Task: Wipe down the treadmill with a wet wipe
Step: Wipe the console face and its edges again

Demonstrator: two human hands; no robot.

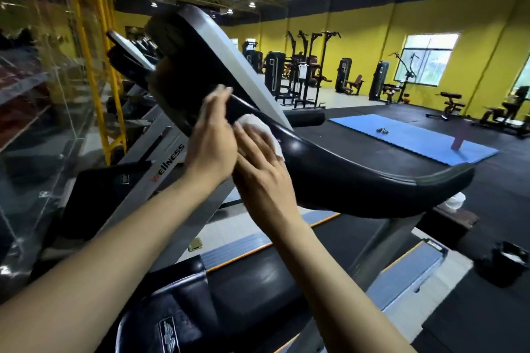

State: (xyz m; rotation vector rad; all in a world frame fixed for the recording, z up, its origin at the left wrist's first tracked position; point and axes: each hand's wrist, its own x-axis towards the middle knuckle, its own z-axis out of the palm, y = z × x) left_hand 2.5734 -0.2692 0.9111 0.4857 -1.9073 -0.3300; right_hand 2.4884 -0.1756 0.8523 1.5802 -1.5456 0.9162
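The treadmill's black curved handrail [358,180] runs from the tilted console [200,66] out to the right. A white wet wipe [258,126] lies on the rail near the console, under the straight fingers of my right hand [261,169], which presses it against the rail. My left hand [212,137] holds the lower edge of the console just left of the wipe, its fingers wrapped over the edge and blurred. The treadmill belt [258,281] lies below my arms.
A glass wall [43,123] and yellow posts stand to the left, with another treadmill beyond. A blue mat [415,137] lies on the black floor at right, weight machines behind it. A white object [456,200] sits under the rail's end, and a black bin [504,266] stands lower right.
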